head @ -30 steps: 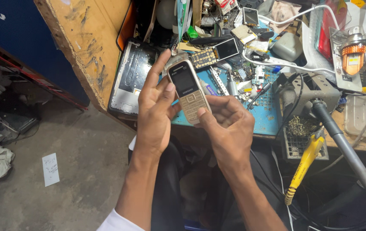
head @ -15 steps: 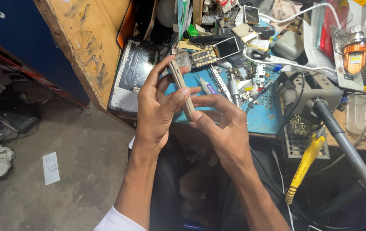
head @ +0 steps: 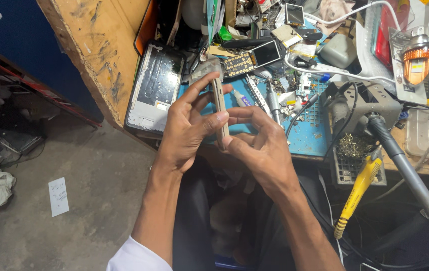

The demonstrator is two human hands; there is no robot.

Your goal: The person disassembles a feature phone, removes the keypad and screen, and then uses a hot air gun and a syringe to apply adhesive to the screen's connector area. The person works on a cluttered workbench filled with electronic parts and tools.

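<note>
Left hand (head: 187,128): gripping the phone (head: 219,108), thumb pressing one face, fingers lying behind the other.
Right hand (head: 259,148): fingertips pinching the phone's lower end.
Phone: a slim gold handset, standing edge-on to the camera, being held between both hands above the blue mat (head: 304,133).
Nearby: a keypad board (head: 238,63) lying on the mat just beyond; a yellow tool (head: 357,193) hanging at the bench edge.
</note>
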